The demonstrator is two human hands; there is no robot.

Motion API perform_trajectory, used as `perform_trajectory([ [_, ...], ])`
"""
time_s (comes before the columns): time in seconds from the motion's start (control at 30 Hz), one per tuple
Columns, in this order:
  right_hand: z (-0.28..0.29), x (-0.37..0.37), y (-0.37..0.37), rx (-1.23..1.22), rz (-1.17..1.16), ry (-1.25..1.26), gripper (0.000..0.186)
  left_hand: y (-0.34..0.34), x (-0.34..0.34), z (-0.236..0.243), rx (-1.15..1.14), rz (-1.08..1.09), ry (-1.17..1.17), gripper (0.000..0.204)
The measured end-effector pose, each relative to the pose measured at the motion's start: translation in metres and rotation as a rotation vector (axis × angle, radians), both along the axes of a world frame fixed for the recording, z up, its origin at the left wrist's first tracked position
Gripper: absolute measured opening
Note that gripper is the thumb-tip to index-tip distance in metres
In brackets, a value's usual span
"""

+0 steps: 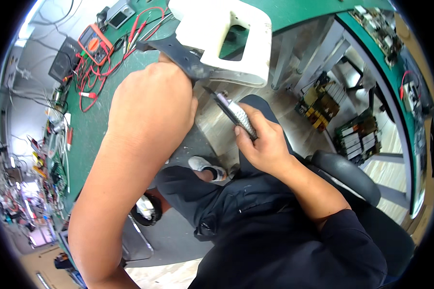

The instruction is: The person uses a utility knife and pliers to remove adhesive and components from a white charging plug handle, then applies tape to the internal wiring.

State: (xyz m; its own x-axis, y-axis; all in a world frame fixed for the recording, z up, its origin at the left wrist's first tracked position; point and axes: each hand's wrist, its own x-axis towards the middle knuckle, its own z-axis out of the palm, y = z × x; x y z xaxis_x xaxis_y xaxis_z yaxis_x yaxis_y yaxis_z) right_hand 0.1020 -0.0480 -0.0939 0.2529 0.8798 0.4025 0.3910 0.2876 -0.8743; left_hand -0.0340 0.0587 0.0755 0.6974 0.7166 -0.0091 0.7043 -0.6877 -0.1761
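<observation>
My left hand (152,98), back upward, is closed on a curved dark grey piece (178,55) at the top centre, its fingertips mostly hidden. That piece lies against a white plastic housing (258,48) with a large rectangular opening, which reaches past the bench edge. My right hand (265,144) grips a utility knife (238,115) with a ridged silvery and black handle. The dark blade points up and left, a little below the dark piece and beside my left hand.
The green bench (99,130) holds an orange multimeter (94,45) with tangled leads, a small grey device (118,18), cables and circuit boards along the left. Another green-topped bench with boards (381,36) is at right, electronics (318,103) beneath it. A black chair (345,176) is beside me.
</observation>
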Motion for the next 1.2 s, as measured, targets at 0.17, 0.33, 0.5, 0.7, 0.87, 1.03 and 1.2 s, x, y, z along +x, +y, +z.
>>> perform_trajectory([
  [0.17,-0.018,0.012,-0.011,-0.017,-0.034,-0.067,0.04,0.011,0.006,-0.014,0.181,0.132,0.002,0.036],
  [0.33,-0.024,0.027,-0.013,-0.042,-0.029,-0.082,0.041,0.028,-0.025,-0.032,0.346,0.107,-0.196,0.043],
  [0.5,-0.023,0.028,-0.01,-0.061,0.005,-0.061,0.039,0.031,-0.063,-0.027,0.534,-0.025,-0.149,0.035],
  [0.7,-0.029,0.015,-0.008,-0.115,0.076,0.029,0.038,0.012,-0.092,-0.046,0.569,0.071,0.086,0.042],
  [0.87,-0.019,0.005,-0.007,-0.087,0.11,0.042,0.038,0.004,-0.099,-0.065,0.388,0.144,-0.128,0.057],
  [1.03,-0.009,0.005,-0.011,-0.057,0.08,0.107,0.039,-0.002,-0.1,-0.069,0.44,0.044,-0.366,0.053],
  [1.2,-0.003,0.005,-0.014,-0.042,0.101,0.05,0.039,-0.005,-0.093,-0.09,0.411,0.123,-0.627,0.051],
])
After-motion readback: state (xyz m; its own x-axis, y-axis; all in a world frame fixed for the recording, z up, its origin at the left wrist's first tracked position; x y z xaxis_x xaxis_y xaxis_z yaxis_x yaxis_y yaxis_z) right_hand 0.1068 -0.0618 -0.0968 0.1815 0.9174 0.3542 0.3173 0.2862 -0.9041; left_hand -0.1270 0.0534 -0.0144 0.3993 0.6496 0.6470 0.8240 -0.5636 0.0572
